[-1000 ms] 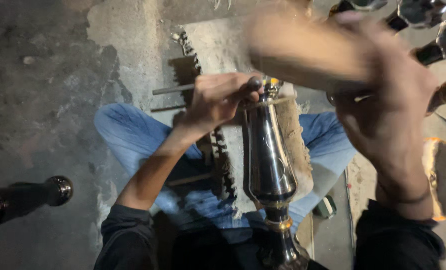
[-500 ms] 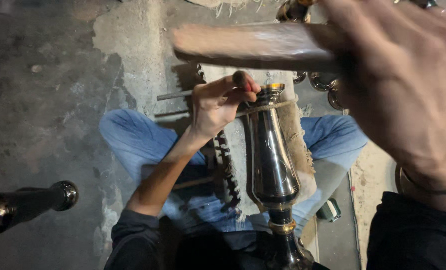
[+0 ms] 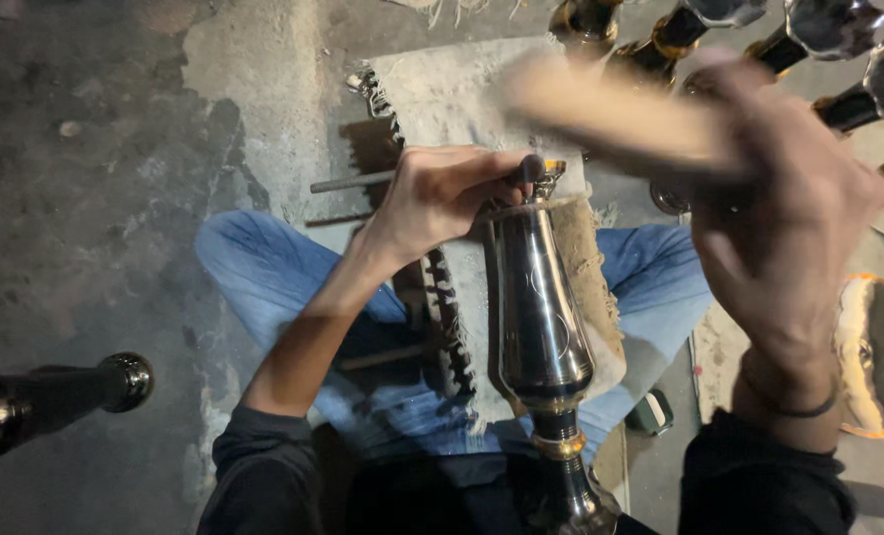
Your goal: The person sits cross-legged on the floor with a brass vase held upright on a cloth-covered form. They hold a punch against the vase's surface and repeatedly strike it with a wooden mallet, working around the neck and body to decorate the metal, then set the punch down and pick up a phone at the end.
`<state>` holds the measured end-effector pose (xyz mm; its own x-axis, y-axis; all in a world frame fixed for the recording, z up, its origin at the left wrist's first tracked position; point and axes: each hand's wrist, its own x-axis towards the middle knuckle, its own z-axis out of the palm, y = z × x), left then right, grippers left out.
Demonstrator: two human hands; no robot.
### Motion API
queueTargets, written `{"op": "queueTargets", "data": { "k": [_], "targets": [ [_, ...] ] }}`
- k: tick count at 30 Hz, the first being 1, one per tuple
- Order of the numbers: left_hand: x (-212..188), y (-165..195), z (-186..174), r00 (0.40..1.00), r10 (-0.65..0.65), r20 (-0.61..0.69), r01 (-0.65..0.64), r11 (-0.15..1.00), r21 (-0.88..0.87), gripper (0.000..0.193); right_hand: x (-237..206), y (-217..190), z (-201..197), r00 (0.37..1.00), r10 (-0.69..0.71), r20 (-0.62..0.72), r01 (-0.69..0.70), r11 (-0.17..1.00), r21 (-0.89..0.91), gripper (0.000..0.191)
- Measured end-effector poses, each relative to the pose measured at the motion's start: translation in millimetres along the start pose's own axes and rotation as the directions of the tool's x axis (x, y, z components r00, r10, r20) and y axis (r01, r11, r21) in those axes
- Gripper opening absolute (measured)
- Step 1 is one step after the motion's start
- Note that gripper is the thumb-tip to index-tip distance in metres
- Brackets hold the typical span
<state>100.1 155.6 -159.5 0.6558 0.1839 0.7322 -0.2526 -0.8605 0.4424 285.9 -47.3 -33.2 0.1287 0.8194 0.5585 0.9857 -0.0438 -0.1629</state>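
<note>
A tall polished metal vase (image 3: pixel 543 317) lies lengthwise between my knees, its mouth pointing away from me. My left hand (image 3: pixel 442 193) pinches a thin dark metal rod (image 3: pixel 358 182) and presses its tip against the vase's rim. My right hand (image 3: pixel 788 213) is raised to the right, gripping a wooden mallet (image 3: pixel 610 109) that is blurred with motion above the vase's mouth. The vase rests on a pale cloth (image 3: pixel 452 99) spread over the floor and my lap.
Several shiny metal vessels (image 3: pixel 808 30) stand in a row at the top right. Another dark metal piece (image 3: pixel 55 396) lies at the left edge on the concrete floor. A round shallow bowl (image 3: pixel 878 357) sits at the right edge.
The mallet in my right hand has swung; it now sits lower and further right than half a second ago. My left hand keeps the rod on the vase's rim.
</note>
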Motion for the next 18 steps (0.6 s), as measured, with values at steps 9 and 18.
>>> {"op": "queueTargets", "data": {
  "k": [9,18],
  "targets": [
    [-6.6,2.9,-3.2,0.974,-0.227,-0.029,0.207,0.928,-0.309,0.017,-6.4,3.8,2.3,1.000,-0.006,-0.028,0.012,0.972,0.233,0.052],
    [-7.4,-1.7,6.3,0.990,-0.112,-0.086,0.091,0.971,-0.222,0.020,16.5,4.1,-4.2,0.994,-0.106,0.011,0.106,0.994,0.035,0.049]
  ]
}}
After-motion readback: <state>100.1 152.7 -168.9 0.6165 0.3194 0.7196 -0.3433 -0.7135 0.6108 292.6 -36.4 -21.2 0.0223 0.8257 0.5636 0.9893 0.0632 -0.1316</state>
